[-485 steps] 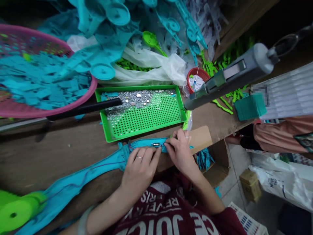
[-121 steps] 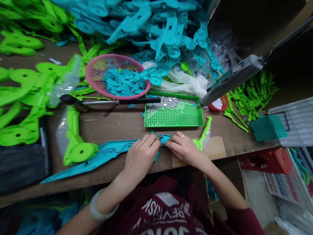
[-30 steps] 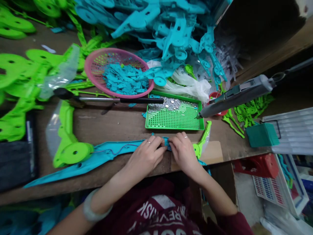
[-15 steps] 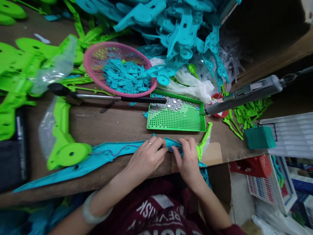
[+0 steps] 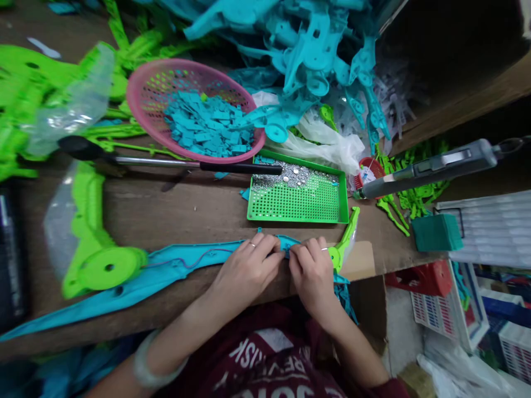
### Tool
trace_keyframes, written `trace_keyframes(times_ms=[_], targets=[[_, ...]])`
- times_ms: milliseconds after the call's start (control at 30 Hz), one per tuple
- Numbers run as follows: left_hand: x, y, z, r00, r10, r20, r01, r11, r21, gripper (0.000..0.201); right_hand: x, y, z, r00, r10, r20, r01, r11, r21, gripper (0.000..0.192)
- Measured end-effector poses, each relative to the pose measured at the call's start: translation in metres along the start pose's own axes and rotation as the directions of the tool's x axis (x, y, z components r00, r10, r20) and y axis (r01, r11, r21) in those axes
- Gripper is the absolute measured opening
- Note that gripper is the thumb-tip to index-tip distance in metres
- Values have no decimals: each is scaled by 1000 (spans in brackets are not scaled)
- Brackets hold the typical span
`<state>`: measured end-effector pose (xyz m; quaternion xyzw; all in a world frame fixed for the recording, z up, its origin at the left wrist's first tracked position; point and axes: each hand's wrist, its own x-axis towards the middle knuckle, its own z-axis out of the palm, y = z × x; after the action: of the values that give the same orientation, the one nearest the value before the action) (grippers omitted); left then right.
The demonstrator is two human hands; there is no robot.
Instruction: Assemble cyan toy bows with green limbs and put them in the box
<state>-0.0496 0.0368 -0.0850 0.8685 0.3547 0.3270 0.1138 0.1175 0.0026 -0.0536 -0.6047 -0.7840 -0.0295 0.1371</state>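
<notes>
A long, hollow blue plastic shell lies along the front edge of the table, with a thin dark wire running inside it. My left hand is closed on the shell near its right part, fingers curled over the rim. Close beside it, my right hand has its fingers drawn together in a pinch at the shell's right end; the fingertips hide whatever is between them. A round-ended green plastic part rests over the shell's left part. To the right of my right hand lies a smaller green part.
Beyond my hands stands a green perforated tray with small metal pieces. Behind it are a pink basket of blue bits and a black-handled metal rod. A grey electric screwdriver hangs at right. Blue parts pile up at the back.
My right hand's thumb and fingers have come together over the shell's right end, from a wider grasp. My left hand keeps its hold. The view has shifted slightly.
</notes>
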Motion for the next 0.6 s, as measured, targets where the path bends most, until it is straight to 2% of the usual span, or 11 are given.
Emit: trace_keyframes(times_ms=[100, 367, 500, 600], targets=[[0, 0, 0, 1000, -14, 2, 14, 1000, -6, 24, 1, -3, 1, 998, -43, -36, 42, 999, -20, 28], [-1, -1, 0, 1000, 21, -1, -21, 999, -35, 26, 5, -9, -4, 995, -100, 14, 101, 988, -119, 32], [-1, -2, 1, 1000, 20, -13, -21, 999, -50, 29, 2, -8, -2, 998, -53, 26, 55, 996, -69, 26], [-1, -2, 1, 1000, 24, -10, -25, 996, -82, 29, 0, -6, -3, 1000, -13, -8, 13, 1000, -9, 21]])
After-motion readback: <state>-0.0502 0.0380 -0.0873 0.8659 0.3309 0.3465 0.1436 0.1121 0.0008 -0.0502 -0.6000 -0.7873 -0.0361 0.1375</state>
